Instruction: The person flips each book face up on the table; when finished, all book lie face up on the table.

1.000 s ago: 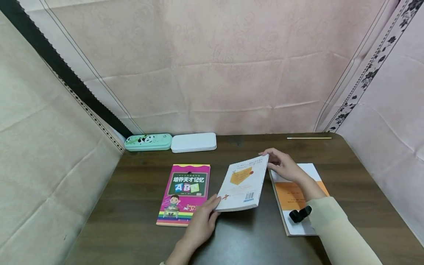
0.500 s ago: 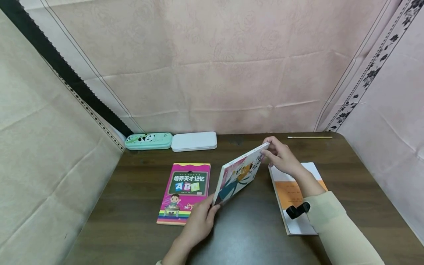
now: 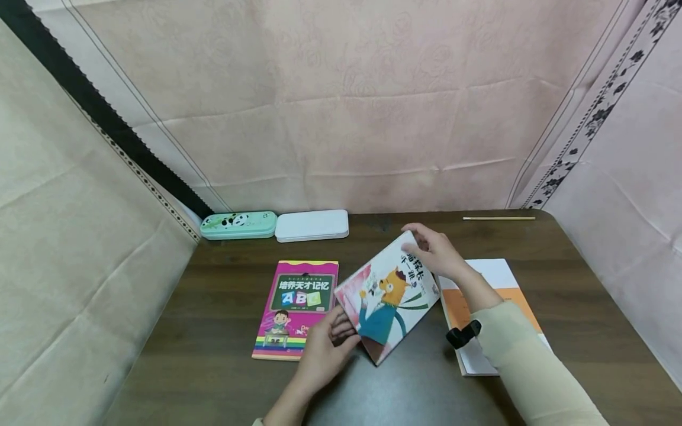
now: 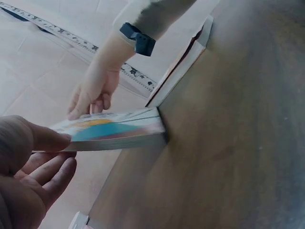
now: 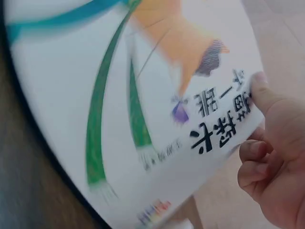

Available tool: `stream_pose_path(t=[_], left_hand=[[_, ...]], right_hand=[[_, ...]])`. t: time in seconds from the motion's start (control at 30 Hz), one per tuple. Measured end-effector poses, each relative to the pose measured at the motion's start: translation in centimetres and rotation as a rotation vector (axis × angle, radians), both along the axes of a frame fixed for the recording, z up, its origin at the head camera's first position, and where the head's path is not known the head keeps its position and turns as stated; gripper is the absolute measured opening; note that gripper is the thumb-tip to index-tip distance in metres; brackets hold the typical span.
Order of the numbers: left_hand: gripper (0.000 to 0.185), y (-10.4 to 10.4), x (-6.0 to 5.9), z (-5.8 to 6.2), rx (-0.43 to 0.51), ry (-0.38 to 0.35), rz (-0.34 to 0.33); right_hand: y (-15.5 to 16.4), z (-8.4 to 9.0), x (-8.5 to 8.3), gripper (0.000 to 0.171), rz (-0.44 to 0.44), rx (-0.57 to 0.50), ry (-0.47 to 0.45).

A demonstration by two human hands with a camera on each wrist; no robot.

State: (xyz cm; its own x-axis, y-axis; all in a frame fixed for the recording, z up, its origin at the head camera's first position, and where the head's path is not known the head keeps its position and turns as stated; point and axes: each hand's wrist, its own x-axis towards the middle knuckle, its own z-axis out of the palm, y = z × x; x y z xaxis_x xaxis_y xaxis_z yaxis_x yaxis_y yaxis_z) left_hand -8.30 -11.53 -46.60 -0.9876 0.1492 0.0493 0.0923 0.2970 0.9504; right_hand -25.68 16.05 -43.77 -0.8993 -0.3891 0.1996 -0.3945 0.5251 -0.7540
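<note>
Both hands hold a white picture book above the table, its front cover with an orange animal in teal clothes facing up. The left hand pinches its left edge, thumb on top and fingers beneath, as the left wrist view shows. At the far top corner the right hand grips the book between thumb and fingers; in the right wrist view the thumb lies by the black title. Left of it a pink book lies flat, close to the left hand. Under the right forearm lies a white and orange book, partly hidden.
A green pencil case with pandas and a white case stand side by side at the table's back edge. A thin pencil-like stick lies at the back right. Pale cloth hangs behind the brown table.
The picture book has been turned over from its back cover, through a tilted position, to its front cover. The right hand rose slightly, then came left; the left hand stayed near its place.
</note>
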Motion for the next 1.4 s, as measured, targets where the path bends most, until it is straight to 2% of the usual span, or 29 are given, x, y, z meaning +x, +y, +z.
stream_pose_path(t=[0.2, 0.33, 0.4, 0.57, 0.63, 0.73, 0.87, 0.97, 1.03, 1.27, 1.4], left_hand=[[0.053, -0.6, -0.4, 0.1, 0.083, 0.024, 0.103], [0.053, -1.3, -0.6, -0.2, 0.054, 0.04, 0.153], [0.05, -1.5, -0.7, -0.4, -0.003, 0.048, 0.162], [0.05, -1.8, -0.8, -1.2, -0.239, 0.058, 0.141], [0.051, -1.9, -0.9, -1.6, -0.294, 0.061, 0.129], [0.051, -2.2, -1.3, -1.9, -0.325, 0.073, 0.1], [0.059, -2.8, -2.0, -1.6, -0.373, 0.06, -0.004], [0.072, -3.2, -2.4, -1.2, -0.435, 0.028, -0.087], [0.079, -3.4, -2.7, -1.0, -0.464, 0.009, -0.117], [0.083, -4.0, -3.5, -1.0, -0.458, 0.0, -0.187], [0.082, -4.2, -4.0, -1.1, -0.45, -0.005, -0.213]], right_hand=[[-1.4, -1.3, -0.1, 0.056, 0.022, 0.045, -0.042], [-1.6, -2.1, -0.1, 0.057, 0.056, 0.088, -0.055], [-1.5, -2.3, 0.0, 0.055, 0.075, 0.103, -0.059], [-1.0, -2.6, 0.4, 0.053, 0.09, 0.12, -0.076], [-0.7, -2.5, 0.6, 0.053, 0.085, 0.128, -0.081], [0.1, -2.3, 0.9, 0.052, 0.075, 0.154, -0.101], [1.5, -2.1, 1.4, 0.051, 0.08, 0.202, -0.135], [2.7, -2.2, 1.6, 0.051, 0.088, 0.265, -0.128], [3.5, -2.4, 1.8, 0.052, 0.092, 0.312, -0.115], [5.3, -2.9, 2.6, 0.069, 0.117, 0.37, -0.229], [5.5, -3.2, 2.9, 0.07, 0.125, 0.381, -0.201]])
